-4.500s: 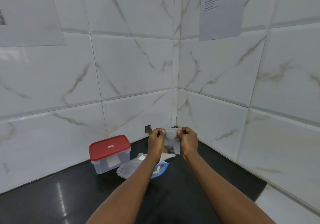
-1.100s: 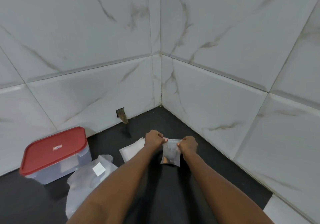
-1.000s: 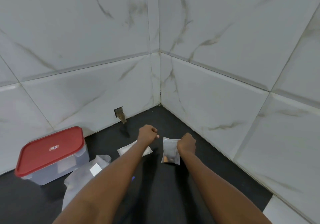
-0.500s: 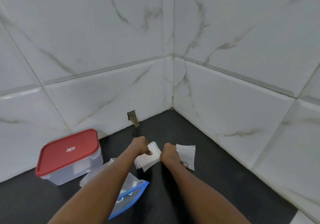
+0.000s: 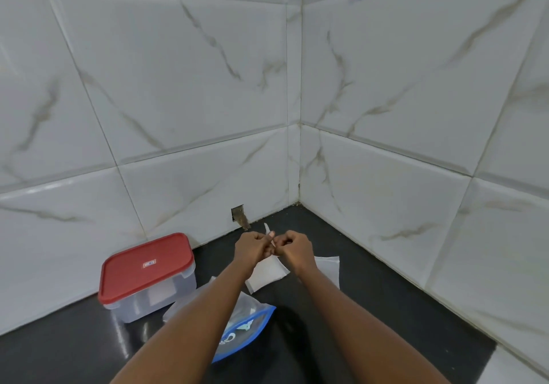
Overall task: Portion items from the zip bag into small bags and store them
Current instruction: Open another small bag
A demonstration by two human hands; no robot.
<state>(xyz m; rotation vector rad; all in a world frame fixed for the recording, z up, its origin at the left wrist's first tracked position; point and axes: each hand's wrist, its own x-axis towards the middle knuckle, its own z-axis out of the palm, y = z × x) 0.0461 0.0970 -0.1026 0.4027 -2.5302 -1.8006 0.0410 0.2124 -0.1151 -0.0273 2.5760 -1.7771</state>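
counter (image 5: 371, 324): dark and glossy. The near-right rim ends at a pale strip, far right of the red-lid box (image 5: 145, 264).
zip bag (image 5: 249, 324): lies flat, nearer to you than the box and just right of it. The blue-edged end points away from the box. Your left forearm crosses over it. Can't tell whether the mouth is open or sealed.
red-lid box: lid on, sitting close to the left wall.
bag stack (image 5: 267, 273): flat white pile right of the box, beyond the zip bag, partly under your wrists.
loose bag (image 5: 328, 264): flat on the counter, further right of the box than the stack. Your right forearm half hides it, so its contents aren't readable.
left hand (image 5: 251, 248): raised over the stack. Thumb and fingertips pinch the held bag (image 5: 268, 232), other fingers curled.
right hand (image 5: 297, 250): pinches the same bag from the other side. The two hands nearly touch.
held bag: thin, seen edge-on, one corner poking up between your hands. Looks empty.
step: my read is that you're opening a fresh small bag for the next portion.
next: work the two walls apart and keep the mouth up. Then free one hand and reach back to the zip bag.
room: open counter well right of the box, nearer than the loose bag, so set things down there. Beyond your hands the tiled walls (image 5: 178, 86) meet in a corner, which leaves little room.
risk: your left forearm could drag the zip bag.
wall hole (image 5: 238, 215): small break at the base of the left wall, right of the box.
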